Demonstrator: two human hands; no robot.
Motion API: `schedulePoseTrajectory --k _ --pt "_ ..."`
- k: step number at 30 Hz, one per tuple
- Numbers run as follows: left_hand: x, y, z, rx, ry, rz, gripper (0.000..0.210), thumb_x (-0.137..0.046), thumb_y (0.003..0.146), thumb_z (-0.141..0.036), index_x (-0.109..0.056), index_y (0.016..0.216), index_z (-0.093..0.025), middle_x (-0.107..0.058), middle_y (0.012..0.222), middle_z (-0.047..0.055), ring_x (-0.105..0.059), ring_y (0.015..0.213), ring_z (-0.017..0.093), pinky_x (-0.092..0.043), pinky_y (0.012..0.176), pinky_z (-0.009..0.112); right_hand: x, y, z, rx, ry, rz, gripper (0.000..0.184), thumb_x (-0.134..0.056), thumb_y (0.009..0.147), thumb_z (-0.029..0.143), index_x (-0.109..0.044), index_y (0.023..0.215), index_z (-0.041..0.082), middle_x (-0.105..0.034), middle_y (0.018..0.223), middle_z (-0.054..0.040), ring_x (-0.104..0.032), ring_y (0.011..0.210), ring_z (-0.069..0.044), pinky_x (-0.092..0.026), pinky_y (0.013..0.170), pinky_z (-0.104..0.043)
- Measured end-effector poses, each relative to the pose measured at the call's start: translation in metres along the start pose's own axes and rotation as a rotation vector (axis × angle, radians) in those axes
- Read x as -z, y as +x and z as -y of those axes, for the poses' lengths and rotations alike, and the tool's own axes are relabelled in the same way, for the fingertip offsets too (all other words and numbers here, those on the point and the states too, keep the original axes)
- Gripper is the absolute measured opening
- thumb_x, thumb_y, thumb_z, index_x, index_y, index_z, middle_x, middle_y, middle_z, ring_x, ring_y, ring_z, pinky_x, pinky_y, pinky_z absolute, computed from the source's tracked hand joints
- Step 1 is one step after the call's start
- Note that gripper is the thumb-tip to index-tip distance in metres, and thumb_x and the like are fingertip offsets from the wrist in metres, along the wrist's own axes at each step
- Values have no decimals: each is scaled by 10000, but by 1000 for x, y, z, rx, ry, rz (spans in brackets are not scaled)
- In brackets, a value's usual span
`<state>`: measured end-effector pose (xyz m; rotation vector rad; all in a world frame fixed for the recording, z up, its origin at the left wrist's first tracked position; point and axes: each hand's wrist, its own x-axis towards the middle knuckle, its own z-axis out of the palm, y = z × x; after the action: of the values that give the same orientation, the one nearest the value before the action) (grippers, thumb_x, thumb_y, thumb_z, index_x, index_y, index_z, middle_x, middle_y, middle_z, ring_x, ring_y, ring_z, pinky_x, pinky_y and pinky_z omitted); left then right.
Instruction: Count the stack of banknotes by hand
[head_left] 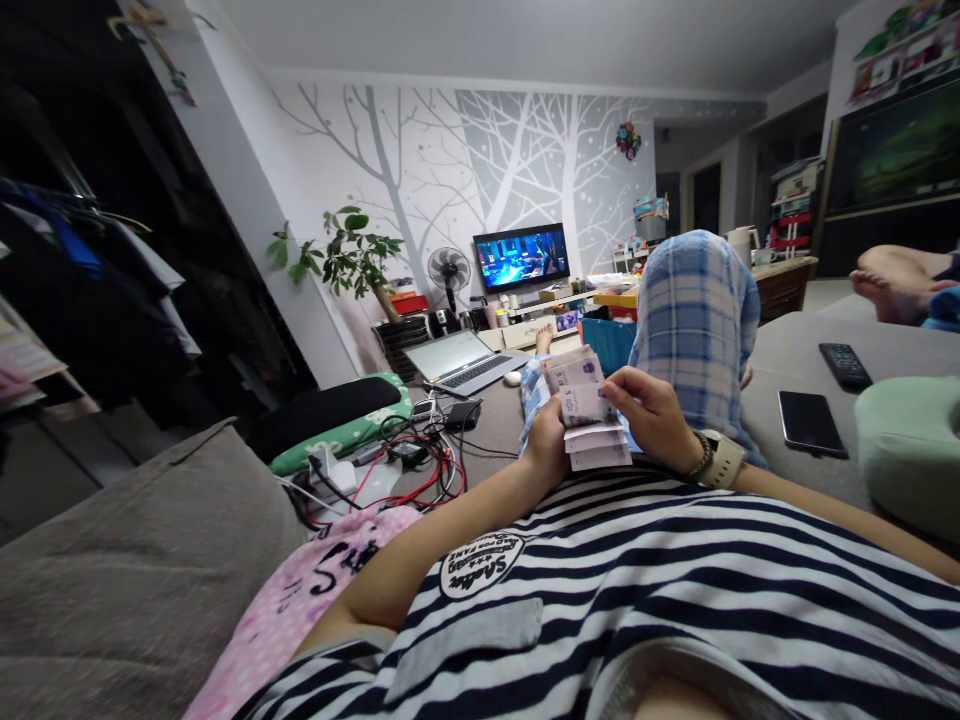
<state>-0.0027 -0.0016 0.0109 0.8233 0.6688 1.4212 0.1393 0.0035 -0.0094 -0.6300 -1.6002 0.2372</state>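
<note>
A bundle of pale purple banknotes (587, 402) is held over my striped shirt, at the middle of the head view. Several notes fan out toward me at its lower end, and the figure 5 shows on the upper ones. My left hand (546, 440) is closed round the bundle's left side. From the other side, my right hand (654, 415) pinches the notes' right edge between thumb and fingers. My left fingers are mostly hidden behind the notes. A watch (722, 461) and a dark bracelet circle my right wrist.
My raised knee in plaid trousers (694, 320) stands beyond my right hand. At left are an open laptop (469, 365), a white mouse (512, 379) and tangled cables (427, 460). A phone (811, 422), remote (845, 366) and green cushion (907, 440) lie at right, near another person's foot (889, 290).
</note>
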Motion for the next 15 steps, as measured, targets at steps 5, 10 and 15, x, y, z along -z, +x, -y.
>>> schedulePoseTrajectory --k 5,10,15 --pt "1 -4 1 -34 35 41 305 -728 759 -239 -728 1055 -165 -775 796 48 -737 866 266 -569 816 357 -1 -1 -3 -28 3 13 221 -579 948 412 -663 890 215 -619 734 -4 -523 662 -156 -417 626 -285" --pt "3 -2 2 -63 43 77 283 -725 755 -242 -732 1030 -176 -769 798 42 -732 873 255 -558 823 344 -1 -2 -3 -52 11 25 238 -582 942 439 -652 870 223 -615 737 -8 -525 668 -164 -420 634 -292" --pt "8 4 5 -51 66 36 144 -722 753 -226 -724 880 -157 -754 752 46 -729 878 257 -555 825 332 0 -2 -1 -42 31 28 284 -543 967 438 -606 798 219 -546 699 4 -476 644 -151 -382 616 -287"
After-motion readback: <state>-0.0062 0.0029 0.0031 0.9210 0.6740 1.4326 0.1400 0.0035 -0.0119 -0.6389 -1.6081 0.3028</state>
